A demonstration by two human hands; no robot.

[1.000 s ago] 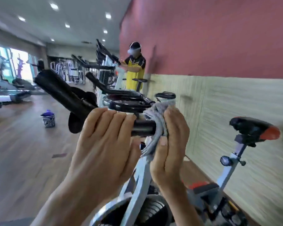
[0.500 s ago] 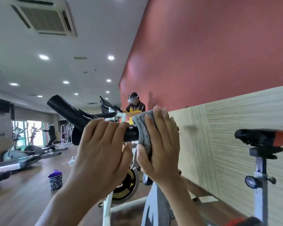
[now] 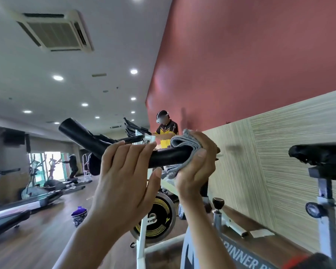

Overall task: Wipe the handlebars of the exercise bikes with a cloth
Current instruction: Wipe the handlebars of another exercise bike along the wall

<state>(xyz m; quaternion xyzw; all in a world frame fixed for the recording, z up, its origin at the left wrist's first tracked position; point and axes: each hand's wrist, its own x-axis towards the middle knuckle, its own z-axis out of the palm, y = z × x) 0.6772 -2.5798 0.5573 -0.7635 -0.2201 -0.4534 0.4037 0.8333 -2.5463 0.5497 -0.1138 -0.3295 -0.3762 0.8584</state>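
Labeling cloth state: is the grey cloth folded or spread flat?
Folded: the cloth shows stacked layers, wrapped over the handlebar in the right hand.

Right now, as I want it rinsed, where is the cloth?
Head view, right of centre: the grey cloth wraps the handlebar, gripped by the right hand, beside the left hand.

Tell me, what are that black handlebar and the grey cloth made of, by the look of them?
Handlebar: probably a rubbery or plastic coating over a hollow tube. It is smooth black with a soft sheen, and its far end looks open. Cloth: likely microfibre or terry. It is grey, matt and fuzzy, and folds softly in layers under the right hand.
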